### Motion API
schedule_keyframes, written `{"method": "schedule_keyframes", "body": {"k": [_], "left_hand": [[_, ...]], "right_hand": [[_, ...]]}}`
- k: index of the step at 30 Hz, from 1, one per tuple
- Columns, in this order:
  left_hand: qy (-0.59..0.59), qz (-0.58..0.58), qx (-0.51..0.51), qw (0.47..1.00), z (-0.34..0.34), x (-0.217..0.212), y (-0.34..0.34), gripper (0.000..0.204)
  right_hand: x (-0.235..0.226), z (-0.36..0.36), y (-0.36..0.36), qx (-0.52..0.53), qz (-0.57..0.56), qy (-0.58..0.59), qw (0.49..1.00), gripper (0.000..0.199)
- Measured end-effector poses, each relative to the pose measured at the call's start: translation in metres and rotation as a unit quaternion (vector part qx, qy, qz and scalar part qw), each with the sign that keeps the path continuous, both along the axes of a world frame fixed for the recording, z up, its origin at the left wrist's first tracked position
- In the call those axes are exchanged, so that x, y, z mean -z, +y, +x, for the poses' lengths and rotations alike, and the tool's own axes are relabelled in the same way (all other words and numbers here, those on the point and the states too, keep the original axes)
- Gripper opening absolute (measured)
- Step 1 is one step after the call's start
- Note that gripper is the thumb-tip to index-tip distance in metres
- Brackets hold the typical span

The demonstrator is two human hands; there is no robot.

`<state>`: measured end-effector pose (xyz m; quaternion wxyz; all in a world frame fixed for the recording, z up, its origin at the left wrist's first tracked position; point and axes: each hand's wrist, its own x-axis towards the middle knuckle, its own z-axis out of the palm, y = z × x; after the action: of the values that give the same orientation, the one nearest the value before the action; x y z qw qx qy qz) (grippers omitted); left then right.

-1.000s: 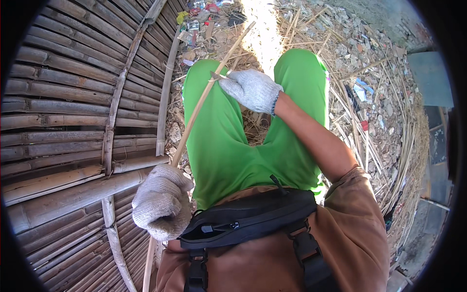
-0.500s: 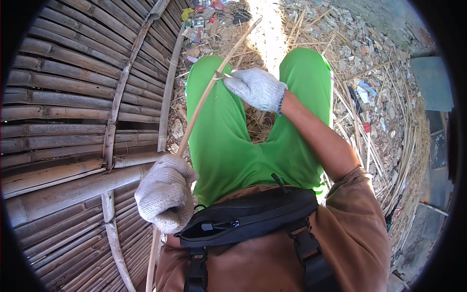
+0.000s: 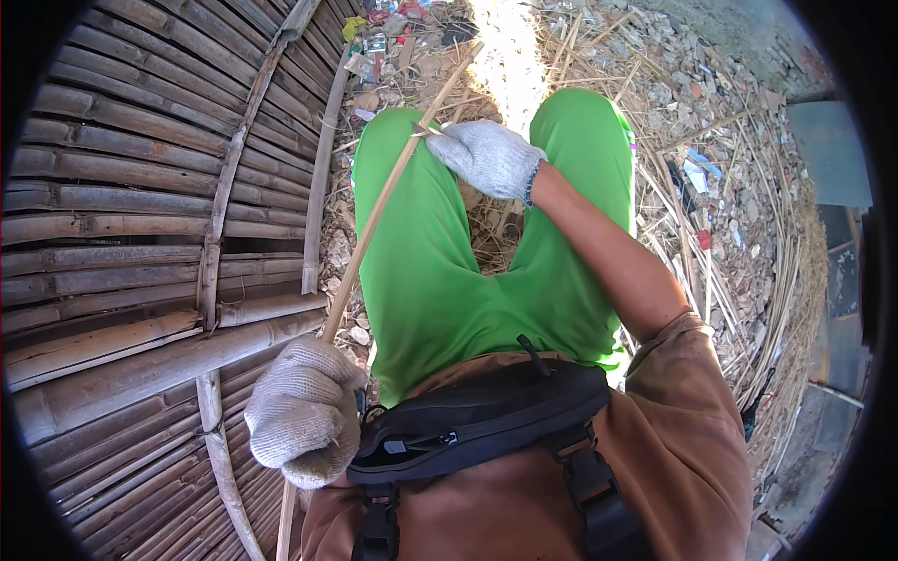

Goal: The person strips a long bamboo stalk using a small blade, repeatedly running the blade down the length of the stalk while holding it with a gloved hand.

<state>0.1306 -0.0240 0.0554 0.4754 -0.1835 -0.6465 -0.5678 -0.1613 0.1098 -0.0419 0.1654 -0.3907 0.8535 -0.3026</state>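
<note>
A long, thin bamboo strip (image 3: 376, 213) runs aslant from beyond my left knee down past my left side. My left hand (image 3: 305, 411), in a pale knitted glove, is closed around its lower part, beside my waist. Over my left thigh, my gloved right hand (image 3: 491, 159) is closed on a knife, whose handle is hidden in the fist. Only a short piece of the knife blade (image 3: 421, 131) shows, lying against the strip near the knee.
A bamboo slat wall (image 3: 131, 196) stands close on my left. Rubble and litter (image 3: 697, 103) cover the ground ahead and to the right, with loose bamboo strips (image 3: 687, 229) among them. A black waist bag (image 3: 486, 416) lies across my lap, partly unzipped.
My left hand has drawn back toward me and slightly left, and the strip has slid along with it. My right hand with the knife has stayed nearly in place.
</note>
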Motion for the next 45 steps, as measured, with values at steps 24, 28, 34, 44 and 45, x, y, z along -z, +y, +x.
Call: {"method": "schedule_keyframes", "body": {"k": [24,28,34,44,45], "left_hand": [[0.169,0.249,-0.164,0.939,0.022,-0.022,-0.086,0.043],[0.149,0.270,-0.143,0.941,0.012,-0.018,-0.084,0.042],[0.143,0.328,-0.056,0.932,-0.018,-0.007,-0.073,0.036],[0.039,0.332,0.076,0.939,-0.106,0.075,0.000,0.044],[0.022,0.316,0.068,0.946,-0.108,0.081,0.007,0.045]], "right_hand": [[-0.082,-0.065,-0.001,0.041,-0.037,-0.040,0.998,0.048],[-0.065,0.038,0.013,-0.173,-0.066,-0.308,0.933,0.038],[-0.006,-0.019,0.016,0.201,-0.349,-0.253,0.880,0.037],[0.015,0.001,0.019,0.245,-0.401,-0.198,0.860,0.033],[0.023,0.002,0.014,0.244,-0.395,-0.159,0.871,0.034]]}}
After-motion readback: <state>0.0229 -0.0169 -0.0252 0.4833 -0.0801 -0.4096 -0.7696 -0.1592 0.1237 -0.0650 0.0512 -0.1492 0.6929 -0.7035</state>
